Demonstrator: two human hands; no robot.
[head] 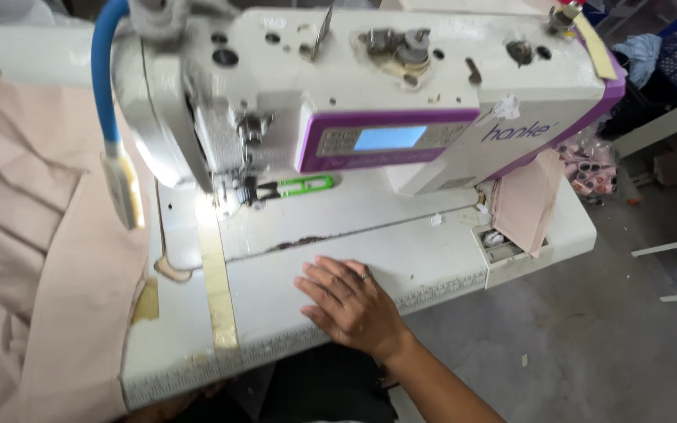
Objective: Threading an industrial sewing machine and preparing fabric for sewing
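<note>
My right hand (pixel 350 301) lies flat on the white sewing table (pixel 432 258) near its front edge, fingers spread and holding nothing. A white and purple sewing machine (pixel 370 94) stands behind it, its needle area (pixel 233 196) lit by a small lamp. Green thread snips (pixel 299 186) rest on the machine bed under the arm. Pale pink fabric (pixel 33 258) is heaped over the table's left side. My left hand is out of sight.
A strip of yellowish tape (pixel 217 290) runs down the table in front of the needle. A folded pink cloth piece (pixel 525 205) hangs at the table's right end beside a small tray (pixel 499 244). Grey concrete floor (pixel 589 337) lies to the right.
</note>
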